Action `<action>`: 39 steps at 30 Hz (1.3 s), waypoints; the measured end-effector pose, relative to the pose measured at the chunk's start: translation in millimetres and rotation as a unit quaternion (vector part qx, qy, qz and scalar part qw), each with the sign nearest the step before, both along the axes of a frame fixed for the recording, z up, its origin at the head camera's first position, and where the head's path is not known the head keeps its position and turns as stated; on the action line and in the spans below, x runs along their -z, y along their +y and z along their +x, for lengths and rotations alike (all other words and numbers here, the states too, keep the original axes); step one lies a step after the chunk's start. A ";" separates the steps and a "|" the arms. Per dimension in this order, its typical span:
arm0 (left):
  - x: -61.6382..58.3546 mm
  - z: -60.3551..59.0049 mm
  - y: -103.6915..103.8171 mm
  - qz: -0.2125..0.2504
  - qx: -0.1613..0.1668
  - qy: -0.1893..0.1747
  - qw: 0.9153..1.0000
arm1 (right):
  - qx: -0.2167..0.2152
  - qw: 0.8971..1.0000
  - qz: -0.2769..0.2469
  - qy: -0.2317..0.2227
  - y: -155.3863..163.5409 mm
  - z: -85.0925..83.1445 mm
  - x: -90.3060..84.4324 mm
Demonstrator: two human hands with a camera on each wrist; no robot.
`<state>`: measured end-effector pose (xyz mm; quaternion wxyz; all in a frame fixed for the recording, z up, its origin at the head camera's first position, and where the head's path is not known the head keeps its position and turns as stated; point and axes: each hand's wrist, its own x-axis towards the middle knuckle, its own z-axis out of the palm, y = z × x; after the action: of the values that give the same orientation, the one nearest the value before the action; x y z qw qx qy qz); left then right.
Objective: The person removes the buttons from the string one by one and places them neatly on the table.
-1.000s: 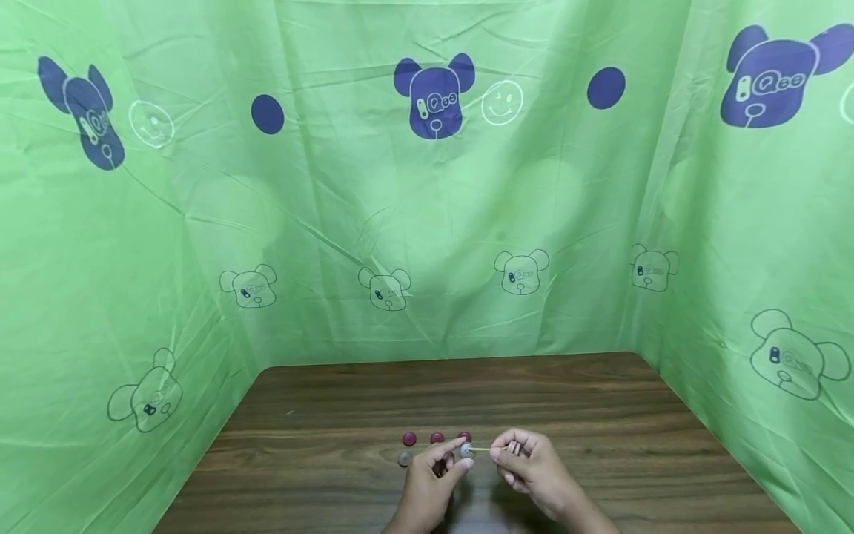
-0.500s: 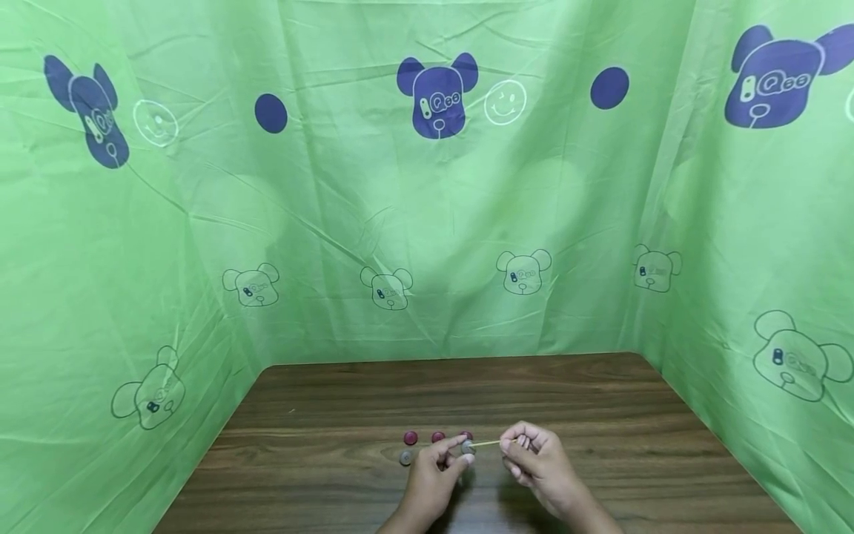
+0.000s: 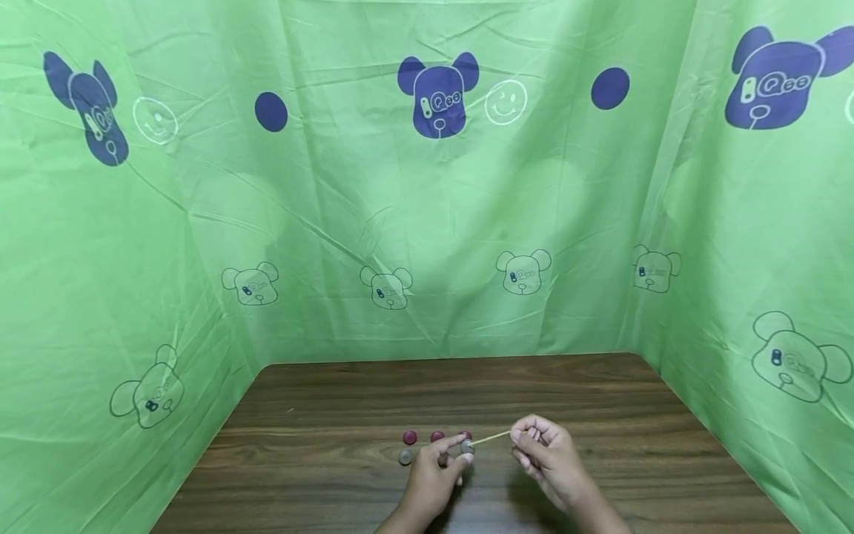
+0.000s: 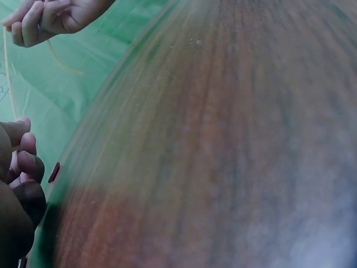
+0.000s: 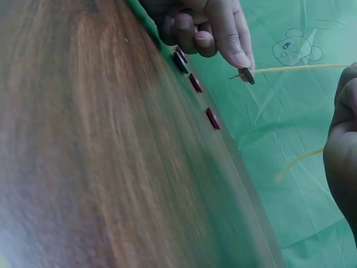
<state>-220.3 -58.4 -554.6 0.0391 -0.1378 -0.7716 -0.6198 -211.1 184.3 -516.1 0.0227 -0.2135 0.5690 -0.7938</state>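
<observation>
Nearest the camera, the left hand (image 3: 434, 475) pinches a small grey button (image 3: 468, 446) between thumb and forefinger, its other fingers curled under; the right-wrist view shows the button (image 5: 247, 75) edge-on at the fingertip. Just to its right, the right hand (image 3: 543, 456) pinches a thin pale cord (image 3: 492, 438) between thumb and forefinger, the remaining fingers curled in. The cord runs taut from that pinch down-left to the grey button, passing through it, with a short end showing on the far side in the right-wrist view (image 5: 295, 69). A loose length of cord hangs below the right hand there.

Both hands hover low over a dark wooden table (image 3: 333, 415). Just beyond the left hand, three dark red buttons (image 3: 437, 437) lie in a row on the wood, the rightmost partly hidden by the held button. A second grey button (image 3: 405, 457) lies left of the left hand, just in front of the leftmost red one.

Behind and on both sides, a wrinkled green cloth (image 3: 373, 193) printed with bear heads, dots and smiley faces walls in the table.
</observation>
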 end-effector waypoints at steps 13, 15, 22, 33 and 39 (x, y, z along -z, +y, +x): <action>-0.7 1.9 -1.1 0.011 -0.009 -0.026 1.000 | 0.065 0.997 0.028 -0.028 3.8 5.3 -8.9; -1.5 2.1 -1.1 0.013 -0.014 -0.028 0.999 | 0.082 0.995 0.036 -0.037 4.2 7.0 -11.8; -2.5 3.2 -0.4 0.018 -0.013 -0.033 0.999 | 0.146 0.985 0.054 -0.068 7.9 15.5 -16.4; -0.4 2.4 3.3 0.014 -0.028 -0.047 0.998 | 0.162 0.981 0.063 -0.084 18.2 18.0 -17.6; 1.1 3.7 8.6 0.004 -0.039 -0.052 0.998 | 0.170 0.980 0.058 -0.086 19.8 18.4 -17.6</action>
<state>-216.6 -49.8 -555.7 0.0236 -0.0748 -0.7750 -0.6270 -192.7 204.1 -498.5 -0.0516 -0.0427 0.6379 -0.7672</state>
